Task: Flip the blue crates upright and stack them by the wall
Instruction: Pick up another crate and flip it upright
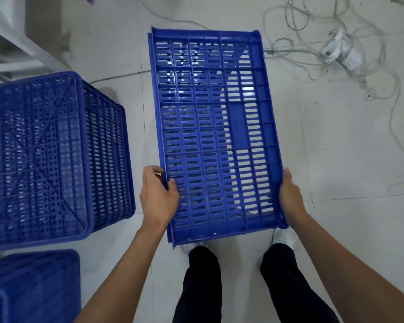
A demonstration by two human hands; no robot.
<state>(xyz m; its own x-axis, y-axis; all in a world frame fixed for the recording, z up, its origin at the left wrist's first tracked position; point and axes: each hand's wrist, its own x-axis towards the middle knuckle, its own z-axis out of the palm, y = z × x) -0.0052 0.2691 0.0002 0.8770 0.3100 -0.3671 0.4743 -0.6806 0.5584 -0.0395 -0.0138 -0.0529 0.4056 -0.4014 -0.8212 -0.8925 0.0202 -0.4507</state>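
Note:
I hold a blue slatted crate [215, 127] in front of me above the floor, turned on its side so one long wall faces up. My left hand [158, 197] grips its left edge near the close end, thumb on top. Along the right edge lies my right hand [290, 198], gripping near the close corner. A second blue crate [56, 157] stands upside down on the floor to the left, its ribbed bottom facing up. Part of a third blue crate [33, 285] shows at the lower left.
A tangle of white cables [336, 43] and a white power strip [338, 48] lie on the grey tiled floor at the upper right. A white frame or shelf [16, 54] stands at the upper left. My legs and white shoes [286, 238] are under the held crate.

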